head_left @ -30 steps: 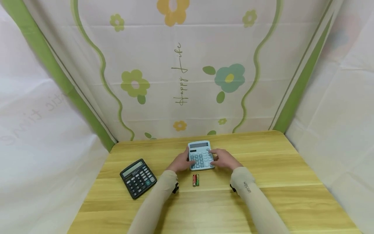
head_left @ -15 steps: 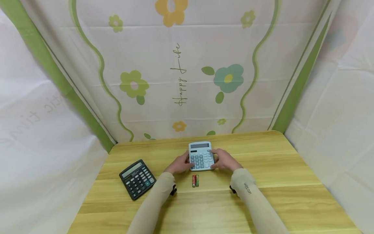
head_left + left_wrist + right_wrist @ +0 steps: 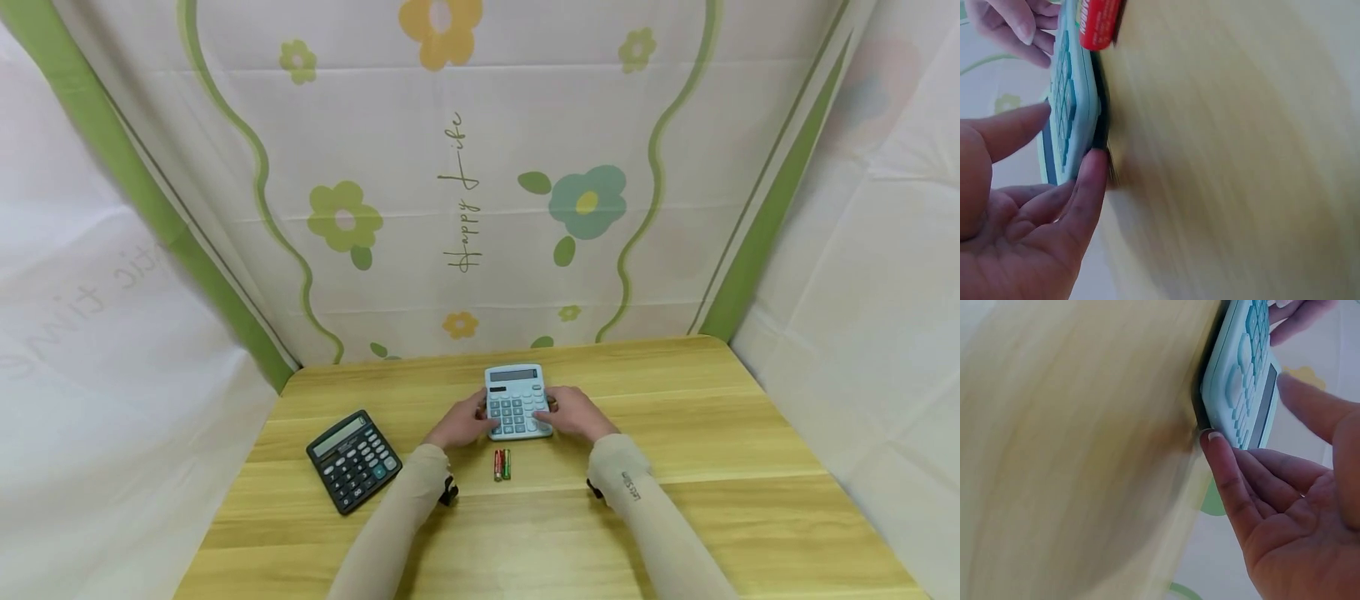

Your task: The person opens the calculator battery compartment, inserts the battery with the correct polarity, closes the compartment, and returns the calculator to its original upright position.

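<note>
A light blue calculator (image 3: pixel 516 400) lies face up on the wooden table, with grey-blue keys and a display at its far end. My left hand (image 3: pixel 459 422) holds its left edge, thumb over the lower keys. In the left wrist view, the left fingers (image 3: pixel 1088 190) reach along the side and bottom edge. My right hand (image 3: pixel 577 412) is at the right edge, thumb over the lower right keys. The right fingers (image 3: pixel 1225 469) touch the edge in the right wrist view. A red battery (image 3: pixel 498 466) and a green battery (image 3: pixel 507 464) lie side by side just nearer than the calculator.
A black calculator (image 3: pixel 354 462) lies turned at an angle on the left of the table (image 3: pixel 720 525), beside the left forearm. A white curtain (image 3: pixel 390 125) printed with flowers hangs behind the table's far edge, with more cloth on both sides.
The right fingertip has come off the upper right key to the calculator's side, and the right thumb has moved inward over the lower keys. The left hand stays nearly in place.
</note>
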`<state>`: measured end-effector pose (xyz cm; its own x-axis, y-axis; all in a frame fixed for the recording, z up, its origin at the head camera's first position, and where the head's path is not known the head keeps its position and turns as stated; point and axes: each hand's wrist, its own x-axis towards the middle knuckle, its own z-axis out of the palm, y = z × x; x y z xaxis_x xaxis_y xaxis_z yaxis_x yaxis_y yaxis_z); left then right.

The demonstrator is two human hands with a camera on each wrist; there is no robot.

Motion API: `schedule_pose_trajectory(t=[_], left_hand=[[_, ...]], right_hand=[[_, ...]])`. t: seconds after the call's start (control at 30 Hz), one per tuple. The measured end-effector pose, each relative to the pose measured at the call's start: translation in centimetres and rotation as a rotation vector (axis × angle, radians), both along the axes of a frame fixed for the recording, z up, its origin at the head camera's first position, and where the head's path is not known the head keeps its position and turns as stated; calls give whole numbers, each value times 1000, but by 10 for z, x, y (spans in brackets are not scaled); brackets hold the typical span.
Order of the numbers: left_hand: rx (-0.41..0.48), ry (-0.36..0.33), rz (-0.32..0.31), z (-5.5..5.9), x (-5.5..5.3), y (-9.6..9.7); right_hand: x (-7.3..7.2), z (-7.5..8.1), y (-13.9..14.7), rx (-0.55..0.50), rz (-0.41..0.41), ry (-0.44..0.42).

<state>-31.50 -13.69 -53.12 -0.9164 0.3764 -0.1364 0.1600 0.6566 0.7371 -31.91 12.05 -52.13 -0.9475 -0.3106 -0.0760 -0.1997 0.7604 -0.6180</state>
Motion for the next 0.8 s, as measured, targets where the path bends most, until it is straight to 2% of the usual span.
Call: schedule_pose_trajectory(t=[0.2, 0.3, 0.53, 0.8], left_hand=[[90, 34, 58, 2, 1, 3], [129, 65, 68, 8, 2, 3], [219, 105, 62, 23, 8, 6], [256, 124, 75, 34, 14, 12]], right_hand=[[1, -1, -1, 26, -4, 6], [4, 0, -1, 32, 0, 3], [8, 2, -6, 4, 26, 2], [9, 1, -10, -35, 41, -3]])
